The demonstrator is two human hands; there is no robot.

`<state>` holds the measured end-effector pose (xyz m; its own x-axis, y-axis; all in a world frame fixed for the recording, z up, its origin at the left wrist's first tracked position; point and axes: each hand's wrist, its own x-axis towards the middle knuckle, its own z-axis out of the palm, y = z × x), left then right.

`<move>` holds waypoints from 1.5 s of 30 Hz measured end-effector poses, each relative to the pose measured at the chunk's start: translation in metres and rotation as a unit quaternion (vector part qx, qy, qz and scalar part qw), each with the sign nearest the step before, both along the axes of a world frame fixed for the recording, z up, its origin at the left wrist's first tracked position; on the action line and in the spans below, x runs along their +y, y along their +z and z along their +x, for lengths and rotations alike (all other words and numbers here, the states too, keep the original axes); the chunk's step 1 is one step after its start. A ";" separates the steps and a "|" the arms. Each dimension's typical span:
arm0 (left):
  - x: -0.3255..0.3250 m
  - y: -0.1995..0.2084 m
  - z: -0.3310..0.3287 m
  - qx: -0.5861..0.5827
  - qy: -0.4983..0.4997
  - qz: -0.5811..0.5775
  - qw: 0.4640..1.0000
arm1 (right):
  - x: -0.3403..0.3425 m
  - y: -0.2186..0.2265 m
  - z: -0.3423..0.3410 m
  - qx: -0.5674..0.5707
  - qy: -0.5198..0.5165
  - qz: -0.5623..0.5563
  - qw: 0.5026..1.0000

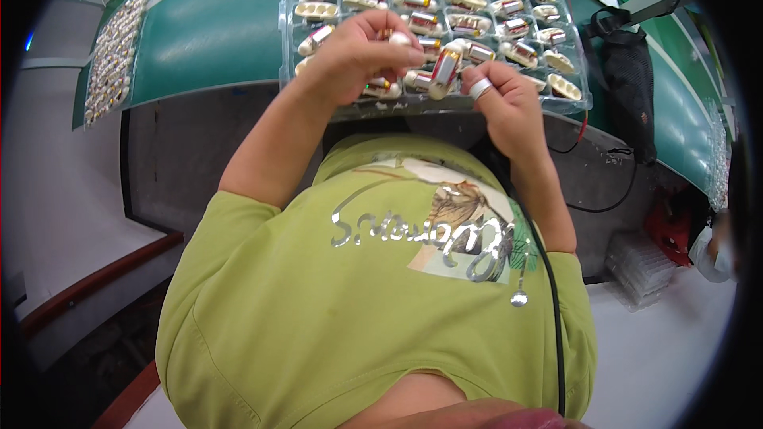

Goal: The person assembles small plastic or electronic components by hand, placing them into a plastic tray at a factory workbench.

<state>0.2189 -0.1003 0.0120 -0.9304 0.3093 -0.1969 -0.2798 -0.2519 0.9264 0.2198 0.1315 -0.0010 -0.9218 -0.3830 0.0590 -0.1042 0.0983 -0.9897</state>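
Right hand (509, 99) is pinching a small silver cell (443, 71) just over the near edge of the clear tray (574, 87). Left hand (358, 52) is curled around something tiny at its fingertips, can't tell what. I'd keep the cell right above the tray, gripping lightly by its sides.

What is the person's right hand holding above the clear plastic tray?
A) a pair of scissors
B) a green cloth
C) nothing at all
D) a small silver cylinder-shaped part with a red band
D: the right hand pinches a small silver cylinder-shaped part with a red band by the fingertips, just over the near edge of the clear plastic compartment tray, which holds many similar parts; the left hand is raised beside it.
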 end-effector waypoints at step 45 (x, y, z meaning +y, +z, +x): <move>0.047 -0.004 0.022 -0.105 0.070 0.145 0.981 | -0.020 0.001 0.014 0.093 0.013 0.049 0.994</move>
